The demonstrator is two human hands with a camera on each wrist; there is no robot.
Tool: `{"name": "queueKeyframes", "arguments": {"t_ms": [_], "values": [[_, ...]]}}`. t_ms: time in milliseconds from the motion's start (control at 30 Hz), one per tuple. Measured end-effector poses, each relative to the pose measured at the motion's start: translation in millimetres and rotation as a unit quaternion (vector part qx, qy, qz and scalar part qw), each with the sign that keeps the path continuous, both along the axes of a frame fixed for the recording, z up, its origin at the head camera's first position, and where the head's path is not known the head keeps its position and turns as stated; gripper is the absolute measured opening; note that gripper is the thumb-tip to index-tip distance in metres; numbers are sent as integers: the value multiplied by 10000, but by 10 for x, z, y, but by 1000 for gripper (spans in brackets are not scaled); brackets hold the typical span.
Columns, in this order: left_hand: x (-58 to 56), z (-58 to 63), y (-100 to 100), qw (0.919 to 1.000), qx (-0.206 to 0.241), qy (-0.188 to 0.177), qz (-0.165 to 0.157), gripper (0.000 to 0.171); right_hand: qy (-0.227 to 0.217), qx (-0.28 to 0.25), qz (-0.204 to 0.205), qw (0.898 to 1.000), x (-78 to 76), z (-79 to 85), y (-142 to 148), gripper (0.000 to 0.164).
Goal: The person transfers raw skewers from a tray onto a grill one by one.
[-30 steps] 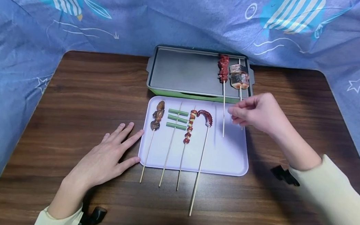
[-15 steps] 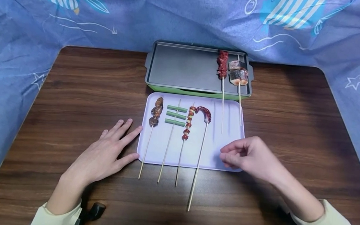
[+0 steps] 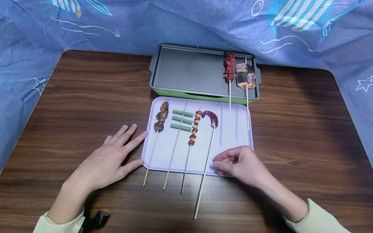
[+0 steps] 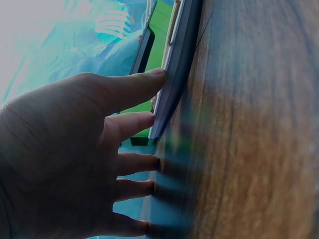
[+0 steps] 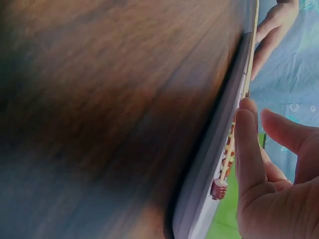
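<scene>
My left hand [image 3: 108, 163] lies spread on the table, with thumb and index fingertips at the left rim of the lilac tray [image 3: 225, 161]. Over the tray's lower right is my right hand [image 3: 242, 166], fingers loosely bent. A gap shows between its thumb and fingers in the right wrist view, with nothing held. Just left of its fingertips runs the stick of the octopus tentacle skewer [image 3: 209, 151]. Further left on the tray lie a red-and-pale chunk skewer [image 3: 194, 131], a green bean skewer [image 3: 181, 119] and a brown meat skewer [image 3: 162, 116].
Behind the tray stands a green grill with a dark plate [image 3: 189, 70]. On its right side lie a red meat skewer [image 3: 229, 67] and a fish skewer [image 3: 246, 79], their sticks reaching over the tray. A blue patterned cloth [image 3: 192, 17] hangs behind the wooden table [image 3: 95, 86].
My right hand has left the fish skewer's stick on the grill, come down toward me and moved left beside the octopus skewer's stick. My left hand has stayed at the tray's rim.
</scene>
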State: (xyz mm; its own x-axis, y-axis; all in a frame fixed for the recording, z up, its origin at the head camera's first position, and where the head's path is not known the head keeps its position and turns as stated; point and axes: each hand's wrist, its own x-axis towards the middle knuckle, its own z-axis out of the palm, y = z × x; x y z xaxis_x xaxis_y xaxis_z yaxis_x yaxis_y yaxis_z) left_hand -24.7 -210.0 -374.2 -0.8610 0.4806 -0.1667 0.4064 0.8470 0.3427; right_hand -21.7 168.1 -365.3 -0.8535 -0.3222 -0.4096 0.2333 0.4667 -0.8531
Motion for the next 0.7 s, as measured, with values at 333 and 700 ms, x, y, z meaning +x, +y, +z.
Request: {"name": "queueKeyframes", "arguments": {"t_ms": [333,700], "values": [[-3,-6,-8,10000,-13,-2,32,73,-285,-190,-136,9993,-80,-87,-60,18],[0,9,3,10000,14,-36,-5,71,-738,-408,-431,9955,-155,-171,-121,21]]}}
